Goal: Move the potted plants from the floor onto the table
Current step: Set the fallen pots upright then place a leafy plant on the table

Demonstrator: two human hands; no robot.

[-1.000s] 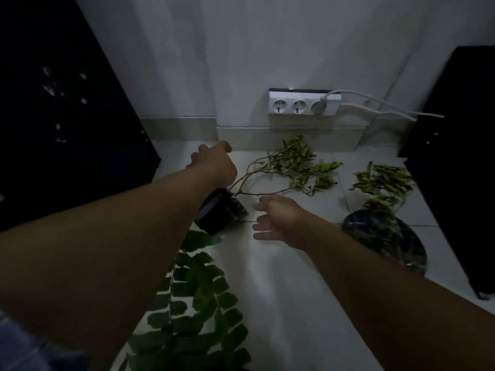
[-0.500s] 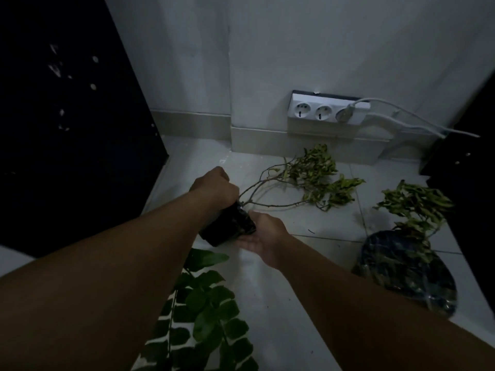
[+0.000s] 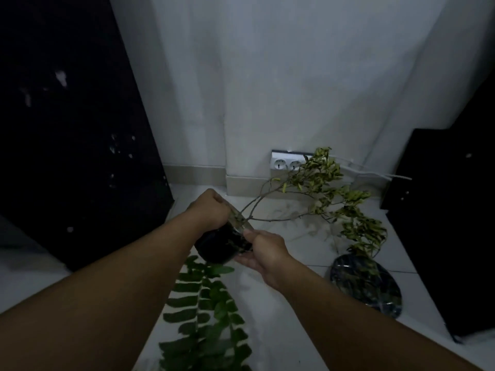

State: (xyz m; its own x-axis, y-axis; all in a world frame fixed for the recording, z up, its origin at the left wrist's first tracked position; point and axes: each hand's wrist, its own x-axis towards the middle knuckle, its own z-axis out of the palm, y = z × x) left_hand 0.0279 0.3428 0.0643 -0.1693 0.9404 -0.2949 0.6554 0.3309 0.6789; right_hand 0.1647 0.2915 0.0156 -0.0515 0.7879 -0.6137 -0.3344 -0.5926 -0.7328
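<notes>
A small black potted plant [image 3: 219, 245] is held above the white floor, tilted so its thin branches and pale green leaves [image 3: 318, 180] reach to the upper right. My left hand [image 3: 209, 210] grips the pot's top rim. My right hand [image 3: 265, 250] holds its right side and underside. A second plant in a dark glossy pot [image 3: 367, 285] stands on the floor at the right, with yellow-green leaves. A fern-like plant [image 3: 206, 311] spreads dark fronds below my hands; its pot is out of view.
A white power strip [image 3: 286, 163] with cables sits against the wall base behind the plant. Black furniture [image 3: 67, 129] stands at the left, and another black cabinet [image 3: 450, 223] at the right. White floor tiles [image 3: 289, 303] lie between them.
Both hands closed on the small black pot, which lay tipped on the floor, and raised it. The view rose with it, so the branches now hang in front of the power strip.
</notes>
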